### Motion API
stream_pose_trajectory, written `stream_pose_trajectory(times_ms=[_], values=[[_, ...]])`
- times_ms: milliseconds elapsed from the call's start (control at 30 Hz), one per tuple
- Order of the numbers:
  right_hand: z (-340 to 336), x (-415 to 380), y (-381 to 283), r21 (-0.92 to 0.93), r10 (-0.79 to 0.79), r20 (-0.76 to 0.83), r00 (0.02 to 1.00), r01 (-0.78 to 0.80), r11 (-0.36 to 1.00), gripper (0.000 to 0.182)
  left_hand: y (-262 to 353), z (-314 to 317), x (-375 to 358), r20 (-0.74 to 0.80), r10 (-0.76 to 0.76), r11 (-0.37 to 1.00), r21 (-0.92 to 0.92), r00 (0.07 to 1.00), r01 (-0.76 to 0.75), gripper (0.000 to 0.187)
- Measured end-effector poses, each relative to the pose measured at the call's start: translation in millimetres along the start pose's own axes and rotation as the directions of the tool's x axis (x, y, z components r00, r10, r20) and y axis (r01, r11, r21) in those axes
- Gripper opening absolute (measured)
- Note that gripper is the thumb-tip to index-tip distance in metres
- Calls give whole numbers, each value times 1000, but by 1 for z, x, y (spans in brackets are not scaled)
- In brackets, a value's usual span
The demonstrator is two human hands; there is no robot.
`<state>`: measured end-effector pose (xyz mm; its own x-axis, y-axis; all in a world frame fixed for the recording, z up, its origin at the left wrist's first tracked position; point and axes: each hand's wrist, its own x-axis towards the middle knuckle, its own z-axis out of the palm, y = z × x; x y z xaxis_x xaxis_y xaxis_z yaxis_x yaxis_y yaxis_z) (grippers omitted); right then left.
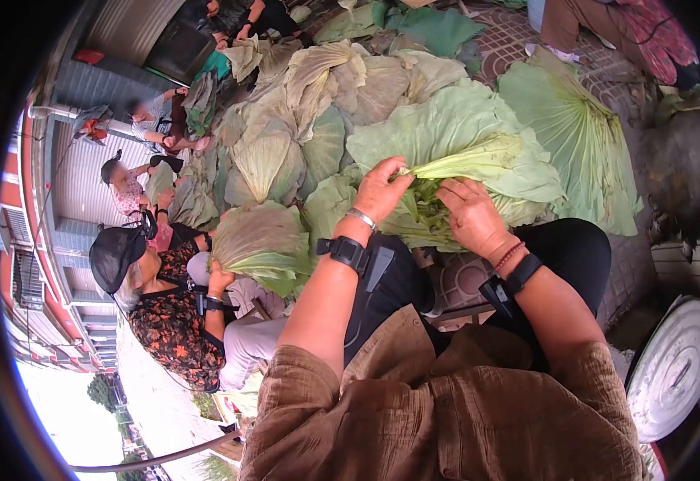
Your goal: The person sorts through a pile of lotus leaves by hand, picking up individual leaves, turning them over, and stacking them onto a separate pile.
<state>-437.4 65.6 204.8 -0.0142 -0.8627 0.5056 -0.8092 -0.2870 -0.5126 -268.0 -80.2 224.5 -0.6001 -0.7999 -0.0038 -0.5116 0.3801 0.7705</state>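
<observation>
Left side of frame, a co-worker (169, 333) held 1 lotus leaf (258, 240). Upper ctr., a withered-leaf pile (318, 92) lay overlapped, prob. to save room. Right of ctr., the L hand (384, 192) pinched the stem end of a pale green lotus leaf (454, 120), prob. to keep its pleats gathered; R hand (474, 218) had fingers curled at the lower folds, maybe steadying them, but couldn't tell if pinching. Upper R, another leaf (574, 136) lay spread.

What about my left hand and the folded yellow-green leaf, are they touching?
Touching: the head view shows your left hand pinching the folded leaf at its narrow end.
</observation>
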Motion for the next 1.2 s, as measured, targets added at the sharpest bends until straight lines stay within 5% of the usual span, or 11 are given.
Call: stream_pose_trajectory(times_ms=[167,233,267,333,400,467,567,633,833,933,1200], values=[[5,-1,-4,-72,110,65,992,-105,992,44,13,-14,13,-138,-135,990,22,981,140,26],[10,0,-1,-96,154,98,983,-145,985,46,5,-27,22,-316,-149,950,-308,937,47,25],[12,0,1,-110,196,133,972,-182,977,46,0,-39,27,-397,-137,952,-308,907,9,25],[14,0,3,-123,229,177,957,-210,970,47,-5,-69,31,-574,-68,954,-277,816,-115,24],[13,2,2,-114,213,183,960,-195,974,49,-5,-105,20,-667,-60,994,-108,743,-18,25],[14,4,3,-119,203,186,961,-183,976,49,-13,-124,6,-715,180,976,46,675,-212,25],[14,5,2,-124,182,176,967,-161,979,48,-58,-131,-35,-681,91,996,79,726,-51,28],[13,5,3,-119,171,182,968,-151,981,48,-107,-123,-65,-617,192,946,325,763,24,31],[14,5,5,-115,137,183,974,-117,986,49,-221,-54,-161,-221,-272,875,347,937,336,35],[17,3,6,-121,136,181,974,-115,986,50,-246,-29,-186,-200,-518,837,82,832,541,36],[26,2,13,-145,186,249,950,-153,977,52,-241,-35,-197,-519,-326,752,365,790,549,38]])
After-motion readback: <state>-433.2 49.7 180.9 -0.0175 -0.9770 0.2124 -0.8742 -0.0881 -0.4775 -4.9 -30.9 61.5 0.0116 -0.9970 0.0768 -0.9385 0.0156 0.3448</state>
